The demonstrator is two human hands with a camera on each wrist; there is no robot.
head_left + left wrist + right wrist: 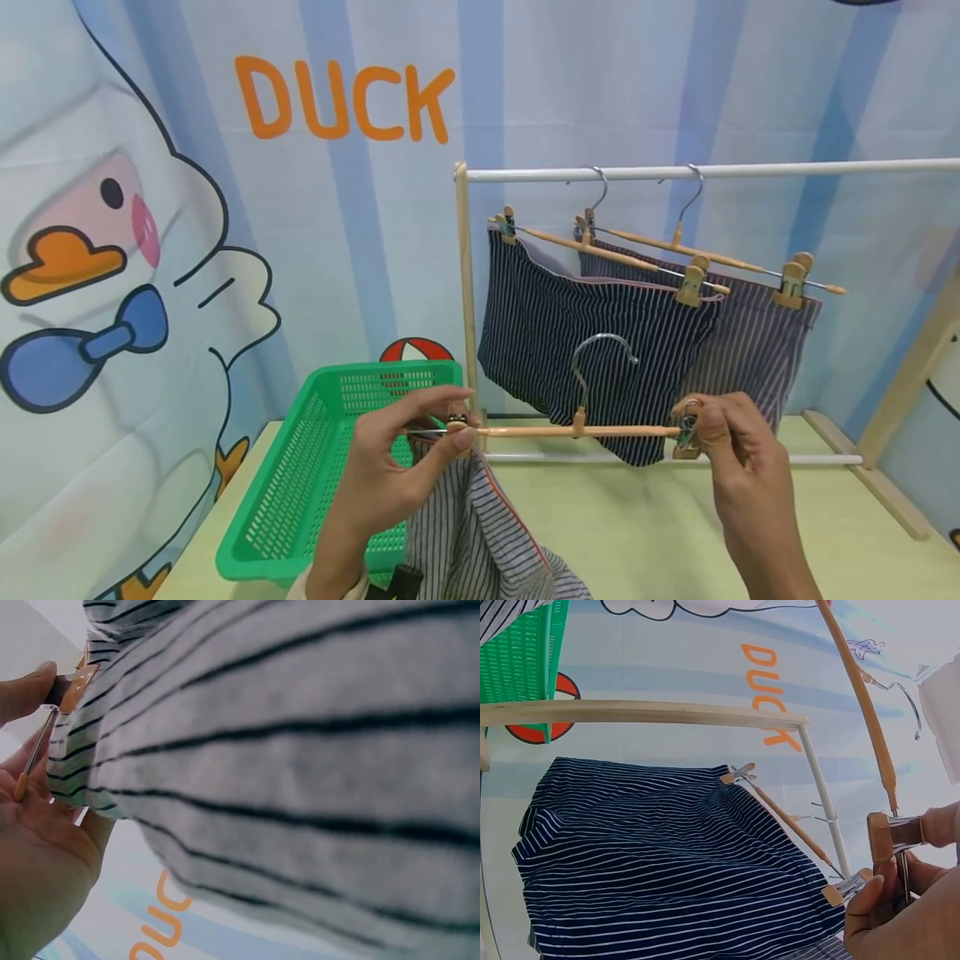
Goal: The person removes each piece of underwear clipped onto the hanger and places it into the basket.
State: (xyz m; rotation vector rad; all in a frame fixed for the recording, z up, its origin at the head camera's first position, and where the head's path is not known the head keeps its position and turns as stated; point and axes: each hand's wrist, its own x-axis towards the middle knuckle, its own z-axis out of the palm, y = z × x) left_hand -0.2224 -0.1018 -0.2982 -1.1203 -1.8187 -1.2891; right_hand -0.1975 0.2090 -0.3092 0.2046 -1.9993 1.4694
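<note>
Between both hands a clip hanger [525, 431] is held level, its metal hook pointing up. My left hand [401, 467] pinches the hanger's left clip [457, 417]. From that clip hangs a grey striped garment with red piping [487, 517]; it fills most of the left wrist view as striped cloth [285, 750]. My right hand [742, 471] pinches the right clip [686, 437]. In the right wrist view that clip [885, 838] has no cloth in it, and thumb and fingers press its handles.
A white rail [525, 175] on a wooden stand carries two hangers with dark striped shorts [585, 333] and purplish striped shorts [780, 350]. Left of the stand, a green basket [258, 517] sits on the pale table [637, 533]. Behind hangs a curtain printed with a duck [67, 250].
</note>
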